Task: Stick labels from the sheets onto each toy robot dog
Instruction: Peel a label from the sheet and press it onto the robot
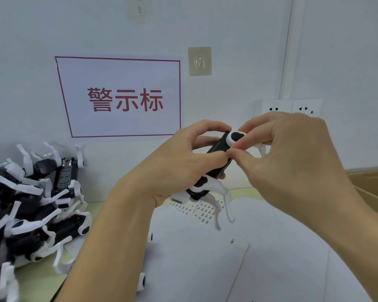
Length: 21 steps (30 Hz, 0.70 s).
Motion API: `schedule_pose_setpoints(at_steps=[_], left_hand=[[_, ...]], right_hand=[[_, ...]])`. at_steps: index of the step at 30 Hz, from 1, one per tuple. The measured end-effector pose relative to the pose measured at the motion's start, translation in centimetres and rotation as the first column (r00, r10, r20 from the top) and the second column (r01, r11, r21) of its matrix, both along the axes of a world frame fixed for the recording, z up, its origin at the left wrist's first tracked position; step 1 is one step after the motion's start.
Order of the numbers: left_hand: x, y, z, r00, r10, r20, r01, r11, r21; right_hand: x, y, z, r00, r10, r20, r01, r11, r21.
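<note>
A black-and-white toy robot dog [215,168] is held up in mid-air in front of the wall, its white legs dangling. My left hand [183,162] grips its black body from the left. My right hand [282,149] touches the dog from the right, thumb and forefinger pinched together against the body near a white leg joint; any label between them is too small to see. Under the dog, a label sheet [202,209] with rows of small printed labels lies on the table, partly hidden by my left wrist.
A pile of several black-and-white robot dogs [31,203] fills the table's left side. White backing sheets [205,258] cover the table in front of me. A cardboard box [371,188] stands at the right. The wall carries a red-framed sign [120,97], sockets [288,107] and hooks.
</note>
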<state>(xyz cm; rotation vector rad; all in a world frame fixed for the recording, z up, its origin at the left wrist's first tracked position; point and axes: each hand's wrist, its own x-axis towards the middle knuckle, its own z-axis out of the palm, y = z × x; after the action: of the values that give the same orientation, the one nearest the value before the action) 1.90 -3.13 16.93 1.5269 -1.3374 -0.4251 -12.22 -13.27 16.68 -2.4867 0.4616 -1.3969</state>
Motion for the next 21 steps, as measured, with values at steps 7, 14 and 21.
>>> schedule_pose_setpoints(at_steps=[7,14,21], left_hand=[[-0.1,0.09,0.1,1.0,0.005,0.018,-0.005,1.0,-0.007],[-0.36,0.03,0.09,1.0,0.009,0.024,-0.009,1.0,-0.021],[-0.41,-0.19,0.16,0.999,0.02,0.039,-0.019,0.999,-0.028]], right_hand=[[0.17,0.09,-0.16,0.999,-0.051,0.006,0.051,0.997,-0.053],[0.26,0.12,-0.23,0.998,-0.057,0.011,0.058,0.996,-0.064],[0.69,-0.41,-0.52,0.993,-0.013,0.114,0.019,0.999,-0.049]])
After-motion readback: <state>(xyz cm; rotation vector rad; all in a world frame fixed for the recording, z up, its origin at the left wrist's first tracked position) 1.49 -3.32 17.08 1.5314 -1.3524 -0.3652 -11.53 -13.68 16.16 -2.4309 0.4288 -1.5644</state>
